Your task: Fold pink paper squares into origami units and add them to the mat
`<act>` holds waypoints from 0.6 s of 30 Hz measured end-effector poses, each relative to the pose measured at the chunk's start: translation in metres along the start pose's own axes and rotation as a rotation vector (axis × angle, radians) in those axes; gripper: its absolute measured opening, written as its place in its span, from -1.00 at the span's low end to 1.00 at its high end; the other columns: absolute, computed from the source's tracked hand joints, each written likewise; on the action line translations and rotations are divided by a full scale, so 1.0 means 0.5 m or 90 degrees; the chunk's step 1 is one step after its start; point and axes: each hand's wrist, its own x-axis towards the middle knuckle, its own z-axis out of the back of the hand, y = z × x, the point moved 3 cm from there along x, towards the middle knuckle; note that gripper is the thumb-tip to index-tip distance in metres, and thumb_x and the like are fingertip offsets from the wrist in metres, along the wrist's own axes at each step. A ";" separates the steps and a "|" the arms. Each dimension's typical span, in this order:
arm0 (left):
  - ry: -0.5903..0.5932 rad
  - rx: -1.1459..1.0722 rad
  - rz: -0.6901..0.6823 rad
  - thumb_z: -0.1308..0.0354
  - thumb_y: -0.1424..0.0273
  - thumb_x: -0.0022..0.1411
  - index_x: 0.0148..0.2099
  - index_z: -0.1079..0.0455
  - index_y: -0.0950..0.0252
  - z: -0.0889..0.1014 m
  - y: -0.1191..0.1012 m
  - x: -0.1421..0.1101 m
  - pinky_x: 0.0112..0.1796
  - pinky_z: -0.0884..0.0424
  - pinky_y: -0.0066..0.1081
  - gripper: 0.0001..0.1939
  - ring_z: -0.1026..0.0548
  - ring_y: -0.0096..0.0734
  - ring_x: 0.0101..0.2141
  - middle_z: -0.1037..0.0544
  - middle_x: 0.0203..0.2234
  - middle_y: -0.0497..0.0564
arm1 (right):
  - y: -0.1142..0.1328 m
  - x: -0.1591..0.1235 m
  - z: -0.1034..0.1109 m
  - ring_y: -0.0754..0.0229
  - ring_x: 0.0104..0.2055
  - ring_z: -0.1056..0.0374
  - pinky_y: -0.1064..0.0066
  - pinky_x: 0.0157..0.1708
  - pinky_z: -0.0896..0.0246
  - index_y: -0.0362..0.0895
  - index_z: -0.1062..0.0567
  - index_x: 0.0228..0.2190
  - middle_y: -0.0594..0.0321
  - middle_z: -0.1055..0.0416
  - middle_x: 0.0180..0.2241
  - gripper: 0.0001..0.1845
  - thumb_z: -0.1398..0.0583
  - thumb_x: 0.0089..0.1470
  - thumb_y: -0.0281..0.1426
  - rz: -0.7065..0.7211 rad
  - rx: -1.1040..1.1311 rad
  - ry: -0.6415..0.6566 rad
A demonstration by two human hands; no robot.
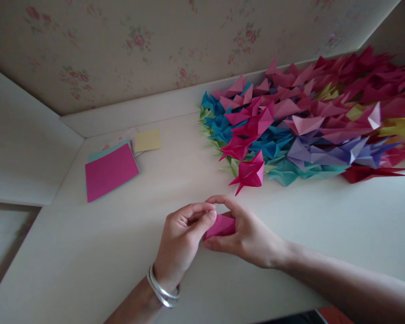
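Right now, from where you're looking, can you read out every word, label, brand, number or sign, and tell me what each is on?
There is no readable text.
Folded pink paper, magenta sheet, yellow slip, folded paper pieces: no writing visible.
Wallpaper: flowers, no lettering visible.
Silver-coloured bangles: any marking would be too small to read.

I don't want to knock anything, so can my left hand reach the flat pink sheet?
Probably yes: nothing visible blocks your left hand from the pink sheet, though it's busy with the folded paper.
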 end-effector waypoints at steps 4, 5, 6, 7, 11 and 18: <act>0.005 -0.016 0.007 -0.34 0.42 0.16 -0.25 -0.63 0.22 -0.003 0.002 0.002 -0.31 -0.47 -0.56 -0.92 -0.58 -0.47 -0.38 -0.69 -0.41 -0.06 | -0.002 0.000 0.002 0.35 -0.59 -0.23 0.56 -0.63 -0.05 -0.05 -0.27 -0.01 0.43 -0.38 -0.53 -0.38 -0.37 -0.08 -0.48 -0.017 -0.029 -0.032; 0.002 -0.019 0.010 -0.34 0.42 0.16 -0.25 -0.63 0.22 -0.002 0.002 0.002 -0.32 -0.46 -0.57 -0.92 -0.58 -0.48 -0.39 -0.69 -0.42 -0.06 | -0.002 0.001 0.002 0.34 -0.58 -0.24 0.55 -0.61 -0.06 -0.06 -0.28 -0.01 0.42 -0.39 -0.53 -0.38 -0.39 -0.09 -0.45 -0.019 -0.015 -0.029; -0.002 -0.020 0.013 -0.34 0.41 0.15 -0.25 -0.63 0.22 0.000 0.002 0.003 -0.33 -0.46 -0.58 -0.92 -0.57 -0.49 -0.40 -0.68 -0.43 -0.07 | -0.002 0.002 0.002 0.33 -0.57 -0.25 0.54 -0.60 -0.08 -0.06 -0.28 -0.01 0.43 -0.38 -0.54 -0.38 -0.40 -0.08 -0.41 -0.019 0.009 -0.018; -0.007 -0.019 0.017 -0.35 0.41 0.15 -0.26 -0.63 0.22 0.003 0.002 0.003 -0.34 -0.45 -0.58 -0.92 -0.56 -0.50 -0.41 -0.68 -0.43 -0.07 | 0.000 0.004 0.002 0.32 -0.56 -0.25 0.53 -0.58 -0.08 -0.07 -0.29 -0.02 0.44 -0.36 -0.55 -0.39 -0.40 -0.07 -0.35 -0.020 0.039 -0.003; -0.040 -0.010 0.021 -0.37 0.39 0.12 -0.27 -0.63 0.22 0.017 0.000 0.004 -0.35 -0.44 -0.60 -0.91 -0.56 -0.50 -0.39 -0.69 -0.42 -0.06 | 0.012 0.009 0.014 0.36 -0.56 -0.13 0.52 -0.58 0.03 -0.14 -0.39 -0.10 0.42 -0.31 -0.55 -0.50 -0.34 0.03 -0.12 -0.023 0.089 0.031; -0.060 0.000 0.008 -0.38 0.40 0.10 -0.25 -0.63 0.25 0.024 -0.004 0.006 -0.37 -0.42 -0.58 -0.88 -0.53 -0.50 -0.42 -0.68 -0.43 -0.04 | 0.018 0.006 0.037 0.34 -0.56 0.03 0.45 -0.58 0.20 -0.17 -0.49 -0.15 0.45 -0.10 -0.61 -0.58 -0.27 0.11 -0.10 0.015 0.040 -0.017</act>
